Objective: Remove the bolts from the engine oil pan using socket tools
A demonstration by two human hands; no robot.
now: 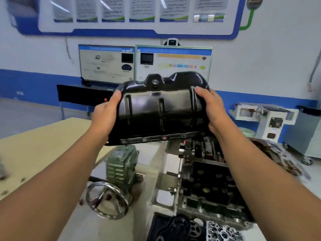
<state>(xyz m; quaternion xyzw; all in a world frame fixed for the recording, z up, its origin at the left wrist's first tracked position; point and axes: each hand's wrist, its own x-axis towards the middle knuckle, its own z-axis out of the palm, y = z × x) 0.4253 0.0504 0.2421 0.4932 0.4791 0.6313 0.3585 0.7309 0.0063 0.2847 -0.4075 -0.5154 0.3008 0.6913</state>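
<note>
Both hands hold the black oil pan (161, 108) up in the air, clear of the engine. The left hand (106, 113) grips the pan's left end, thumb hooked over the top edge and the other fingers hidden behind or under it. The right hand (211, 108) clasps the right end the same way, thumb lying across the pan's ribbed face. The pan is tilted, its flange along the bottom edge facing the person, its drain plug (155, 82) at the top.

Far left lies a pale wooden desk (34, 145). Right of it, below the pan, sit a green gearbox (121, 164) and a chrome handwheel (106, 200) on the engine stand. Further right, under the right forearm, the engine block (206, 180) lies open where the pan would sit.

Since the pan is lifted free, its bolts appear to be all out, so the task looks essentially done; what seems left is setting the pan down. No socket tool or loose bolt can be made out.
</note>
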